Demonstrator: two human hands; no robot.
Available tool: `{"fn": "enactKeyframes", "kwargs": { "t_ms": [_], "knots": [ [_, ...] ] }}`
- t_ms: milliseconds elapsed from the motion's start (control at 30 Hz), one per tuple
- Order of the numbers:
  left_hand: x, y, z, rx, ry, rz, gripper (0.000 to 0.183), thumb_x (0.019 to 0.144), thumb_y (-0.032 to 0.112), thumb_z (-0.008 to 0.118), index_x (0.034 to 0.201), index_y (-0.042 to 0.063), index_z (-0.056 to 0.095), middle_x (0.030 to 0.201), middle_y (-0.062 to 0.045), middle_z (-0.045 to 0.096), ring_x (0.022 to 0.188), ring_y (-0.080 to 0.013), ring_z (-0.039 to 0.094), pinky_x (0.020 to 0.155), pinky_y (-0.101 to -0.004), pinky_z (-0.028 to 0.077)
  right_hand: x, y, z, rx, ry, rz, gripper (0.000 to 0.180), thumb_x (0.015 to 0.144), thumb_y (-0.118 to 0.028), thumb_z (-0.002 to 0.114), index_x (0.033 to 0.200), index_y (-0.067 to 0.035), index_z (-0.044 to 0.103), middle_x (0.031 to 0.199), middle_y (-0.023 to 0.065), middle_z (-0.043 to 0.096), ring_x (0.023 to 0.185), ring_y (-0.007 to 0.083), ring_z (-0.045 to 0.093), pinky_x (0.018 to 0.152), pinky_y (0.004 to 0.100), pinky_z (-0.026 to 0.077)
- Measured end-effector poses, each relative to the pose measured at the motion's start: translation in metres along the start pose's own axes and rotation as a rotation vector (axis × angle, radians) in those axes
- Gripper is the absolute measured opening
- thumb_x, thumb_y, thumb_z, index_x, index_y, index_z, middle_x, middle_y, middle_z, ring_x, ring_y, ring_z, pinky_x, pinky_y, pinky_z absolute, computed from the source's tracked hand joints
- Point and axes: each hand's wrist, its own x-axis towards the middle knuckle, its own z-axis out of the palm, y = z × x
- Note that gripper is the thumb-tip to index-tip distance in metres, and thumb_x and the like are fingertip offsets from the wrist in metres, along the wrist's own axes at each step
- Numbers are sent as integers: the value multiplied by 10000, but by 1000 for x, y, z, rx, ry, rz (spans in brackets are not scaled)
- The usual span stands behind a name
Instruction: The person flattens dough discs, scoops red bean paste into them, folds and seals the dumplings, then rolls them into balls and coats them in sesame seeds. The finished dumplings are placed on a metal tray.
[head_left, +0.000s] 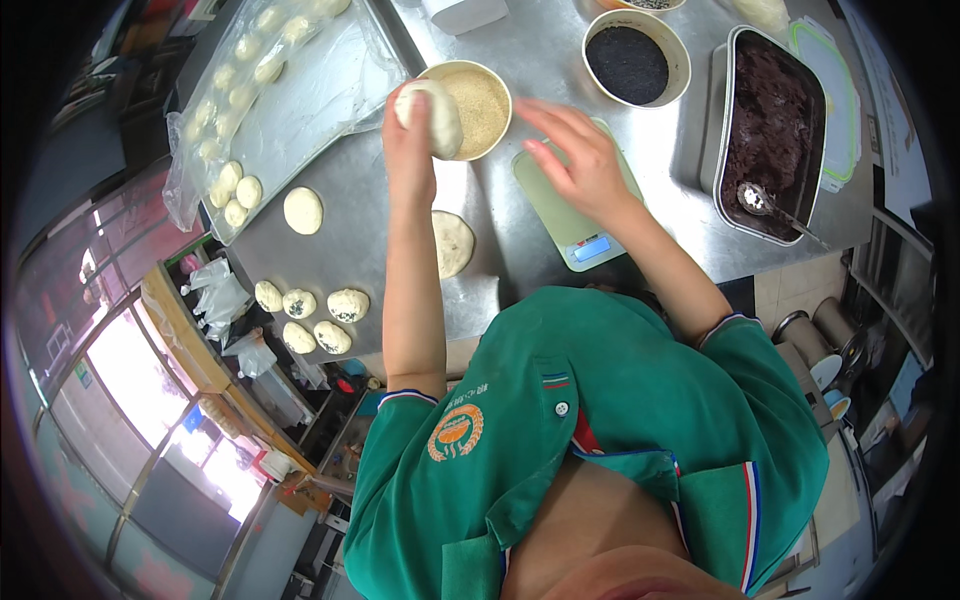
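Observation:
My left hand (409, 150) grips a pale ball of dough (437, 120) over the left side of a round tub of tan, sesame-like grains (480, 109). My right hand (574, 154), its fingers spread and nothing in it, hovers right of that tub, above a pale green kitchen scale (551, 202) with a lit display. A flattened dough disc (454, 244) lies on the metal table (352, 217), partly hidden by my left forearm. Another dough round (303, 211) lies farther left. Several filled-looking dough balls (348, 306), some with dark specks, sit near the table's left front edge.
A tray (300, 112) under clear plastic film holds several dough balls at the upper left. Behind the scale stands a tub of black filling (627, 66). On the right are a metal pan of dark reddish paste (772, 127) with a metal spoon (757, 201) and a green-edged lid (838, 112).

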Motion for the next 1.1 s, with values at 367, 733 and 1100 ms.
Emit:
{"fn": "enactKeyframes", "kwargs": {
  "t_ms": [367,733,1100],
  "knots": [
    [-4,-18,-15,-720,115,-235,781,984,709,297,1209,18,584,980,-96,656,912,-223,639,824,-355,541,-4,-26,54,19,-268,-83,703,924,-373,625,1497,-38,394,1568,168,356,1461,338,325,1182,574,217],
    [-10,-17,-14,-876,250,-158,874,963,753,173,1098,-8,581,977,-142,636,865,-305,611,856,-467,526,26,-4,55,-268,-325,-117,410,940,-250,603,1284,-29,623,1342,113,618,1371,293,468,1188,566,218],
    [-2,-29,-2,-1119,175,-152,745,1037,623,159,1206,12,551,914,-127,629,822,-296,604,824,-423,521,17,-24,52,27,-264,-104,472,950,-185,552,1403,-53,546,1472,98,526,1423,314,411,1193,570,161]
  ]
}}
